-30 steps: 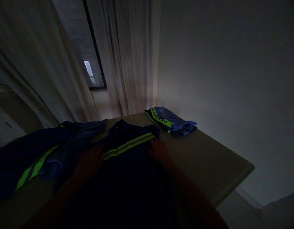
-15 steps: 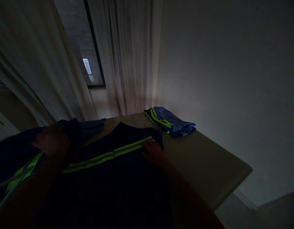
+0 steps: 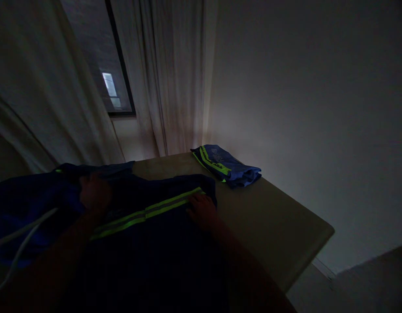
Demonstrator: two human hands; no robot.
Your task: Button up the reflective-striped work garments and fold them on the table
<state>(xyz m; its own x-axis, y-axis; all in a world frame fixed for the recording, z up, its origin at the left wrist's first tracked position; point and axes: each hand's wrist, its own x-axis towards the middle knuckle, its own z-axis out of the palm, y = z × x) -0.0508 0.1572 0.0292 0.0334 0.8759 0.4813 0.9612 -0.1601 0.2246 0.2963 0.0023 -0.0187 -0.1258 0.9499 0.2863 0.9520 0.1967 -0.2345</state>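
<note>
The left forearm (image 3: 65, 250) enters from about 8 o'clock and slants towards 1 or 2, ending in the left hand (image 3: 95, 191) between 8 and 9 o'clock. Its back is uppermost; darkness and blur hide how far the fingers curl. The right forearm (image 3: 248, 263) comes in from 5 o'clock and angles towards 10 or 11. The right hand (image 3: 202, 211), at 6 o'clock and lower than the left in view, lies palm down, its fingers (image 3: 197, 200) slightly bent and pointing towards 10
</note>
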